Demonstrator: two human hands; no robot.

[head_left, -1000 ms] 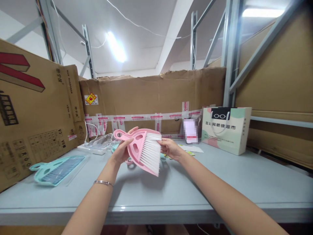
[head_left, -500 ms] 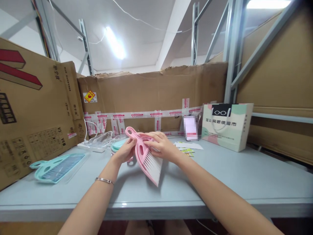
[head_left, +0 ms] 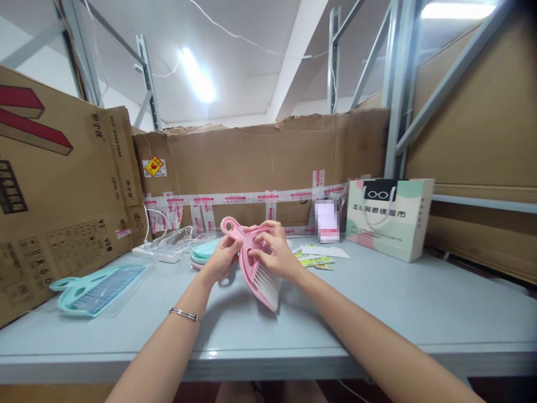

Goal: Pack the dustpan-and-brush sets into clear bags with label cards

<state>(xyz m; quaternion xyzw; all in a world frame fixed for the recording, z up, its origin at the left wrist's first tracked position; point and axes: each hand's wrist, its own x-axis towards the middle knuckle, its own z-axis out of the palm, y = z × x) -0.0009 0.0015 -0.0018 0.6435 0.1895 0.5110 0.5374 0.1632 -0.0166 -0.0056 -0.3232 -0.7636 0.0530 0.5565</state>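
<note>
A pink hand brush with white bristles [head_left: 265, 284] is held above the table, its looped handle up to the left and its bristles down to the right. It seems nested against a pink dustpan behind it. My left hand [head_left: 225, 256] grips the handle, thumb on top. My right hand [head_left: 274, 249] holds the wide part, fingers over the upper edge and thumb on the front face. A teal dustpan and brush set [head_left: 98, 291] in clear wrapping lies on the left. Behind my left hand sits a stack of teal and pink pieces [head_left: 203, 252].
A grey table [head_left: 419, 302] spans the view. At its back stand a phone [head_left: 328, 221] and a paper bag [head_left: 388, 218], with green-yellow packets [head_left: 316, 261] nearer. A white power strip [head_left: 161, 254] lies back left. Cardboard boxes [head_left: 235, 162] wall the back and left.
The pink brush has shifted slightly right, with its lower tip a little higher. My right thumb has moved down onto its front face, and the right fingers have spread along the upper edge.
</note>
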